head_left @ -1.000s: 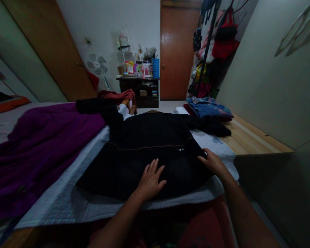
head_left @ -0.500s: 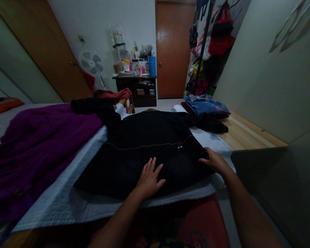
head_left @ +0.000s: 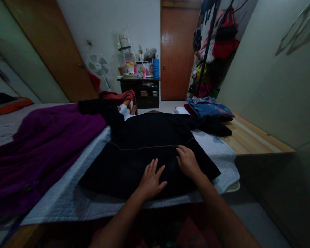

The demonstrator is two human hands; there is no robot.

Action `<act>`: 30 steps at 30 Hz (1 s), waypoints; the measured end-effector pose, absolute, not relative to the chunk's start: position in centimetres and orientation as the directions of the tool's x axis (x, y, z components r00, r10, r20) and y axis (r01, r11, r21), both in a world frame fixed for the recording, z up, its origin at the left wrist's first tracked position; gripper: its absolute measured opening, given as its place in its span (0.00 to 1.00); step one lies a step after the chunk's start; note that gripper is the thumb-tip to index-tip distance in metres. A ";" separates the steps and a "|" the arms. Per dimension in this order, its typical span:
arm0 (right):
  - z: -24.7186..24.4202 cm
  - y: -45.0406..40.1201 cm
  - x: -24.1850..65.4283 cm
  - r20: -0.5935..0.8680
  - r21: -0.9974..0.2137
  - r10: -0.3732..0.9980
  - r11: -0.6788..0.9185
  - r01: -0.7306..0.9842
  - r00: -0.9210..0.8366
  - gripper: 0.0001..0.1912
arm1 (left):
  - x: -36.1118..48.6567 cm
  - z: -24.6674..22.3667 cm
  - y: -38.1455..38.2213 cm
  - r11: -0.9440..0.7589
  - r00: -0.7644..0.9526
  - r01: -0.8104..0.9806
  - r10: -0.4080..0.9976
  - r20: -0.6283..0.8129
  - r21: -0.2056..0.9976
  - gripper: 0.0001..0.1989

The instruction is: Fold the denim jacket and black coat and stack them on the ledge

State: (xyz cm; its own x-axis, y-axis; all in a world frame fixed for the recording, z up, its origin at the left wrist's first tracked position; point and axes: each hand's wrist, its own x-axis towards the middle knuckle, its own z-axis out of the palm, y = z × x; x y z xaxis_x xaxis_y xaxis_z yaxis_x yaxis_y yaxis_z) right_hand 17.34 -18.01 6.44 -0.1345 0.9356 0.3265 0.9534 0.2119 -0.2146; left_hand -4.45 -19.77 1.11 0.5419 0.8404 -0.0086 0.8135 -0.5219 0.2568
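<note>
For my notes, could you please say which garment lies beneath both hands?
The black garment, spread out; the purple fabric is left of it, the folded blue garment farther away.

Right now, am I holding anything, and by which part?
The left hand, spread on the black garment, holds nothing; I can't tell whether the right hand grips it.

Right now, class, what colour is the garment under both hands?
The garment is black; head view shows it best.

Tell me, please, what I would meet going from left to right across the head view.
Purple cloth → left hand, spread on the black garment → right hand, over the same garment → hanging red bag.
</note>
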 end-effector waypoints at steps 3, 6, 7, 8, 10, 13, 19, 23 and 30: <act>4.1 -16.1 13.9 0.254 -0.294 0.941 0.295 0.909 -0.223 0.22 | -4.5 0.9 -19.7 -0.526 0.541 0.813 0.841 0.010 0.249 0.37; 2.0 -14.6 12.7 0.197 -0.323 0.960 0.254 0.912 -0.197 0.24 | -4.5 0.7 -19.8 -0.517 0.530 0.818 0.848 0.020 0.252 0.38; 1.4 -14.3 12.6 0.185 -0.318 0.964 0.241 0.917 -0.189 0.24 | -4.6 0.6 -19.8 -0.512 0.524 0.820 0.851 0.023 0.257 0.37; 0.9 -14.2 12.7 0.179 -0.306 0.966 0.234 0.923 -0.185 0.24 | -4.6 0.5 -19.7 -0.505 0.517 0.822 0.855 0.025 0.262 0.37; 0.3 -14.1 12.8 0.182 -0.273 0.965 0.236 0.933 -0.191 0.25 | -4.5 0.5 -19.7 -0.489 0.501 0.828 0.865 0.028 0.275 0.37; 0.0 -14.3 12.9 0.192 -0.240 0.961 0.243 0.940 -0.200 0.26 | -4.5 0.7 -19.2 -0.445 0.458 0.854 0.889 0.018 0.271 0.38; 0.1 -14.4 12.7 0.192 -0.233 0.962 0.236 0.943 -0.193 0.26 | -5.4 1.5 -16.8 -0.326 0.330 0.929 0.944 0.010 0.176 0.35; 0.0 -14.3 12.8 0.198 -0.246 0.962 0.233 0.941 -0.187 0.26 | -6.8 2.1 -14.7 -0.287 0.285 0.952 0.958 0.030 0.108 0.29; -0.2 -14.2 12.8 0.198 -0.246 0.963 0.230 0.942 -0.183 0.26 | -7.6 3.6 -11.3 -0.207 0.205 0.977 0.978 0.034 0.051 0.23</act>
State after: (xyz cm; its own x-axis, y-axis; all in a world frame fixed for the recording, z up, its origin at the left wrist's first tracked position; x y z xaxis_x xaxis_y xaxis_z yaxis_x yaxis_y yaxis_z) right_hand 12.84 -14.18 -0.16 -0.1834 0.9628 0.1983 0.9416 0.2300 -0.2459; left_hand -7.58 -11.31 3.62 0.2054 0.9781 0.0338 0.9770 -0.2069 0.0509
